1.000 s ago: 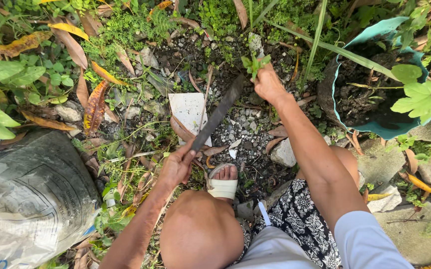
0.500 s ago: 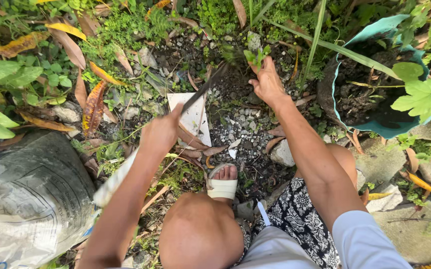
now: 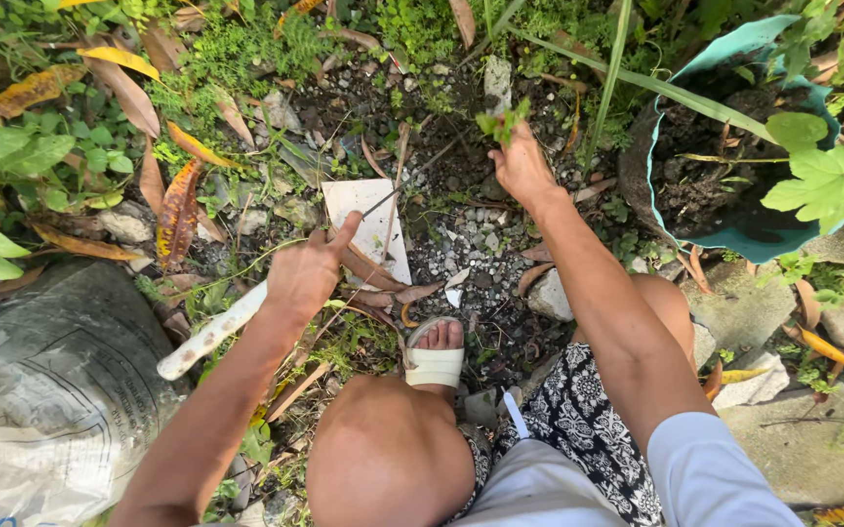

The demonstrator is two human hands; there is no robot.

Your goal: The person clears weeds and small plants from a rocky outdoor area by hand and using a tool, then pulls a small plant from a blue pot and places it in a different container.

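Seen from above, the left hand (image 3: 307,270) has its fingers wrapped around a long knife (image 3: 209,334), pale handle trailing left, thin blade edge-on toward dark soil. It looks stiff and fairly heavy, best gripped at the handle. At right, the right hand (image 3: 522,168) pinches a soft, fragile green seedling (image 3: 500,122) at its stem.

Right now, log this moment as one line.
left hand: gripping long knife | right hand: pinching small green plant | ground: gravelly soil
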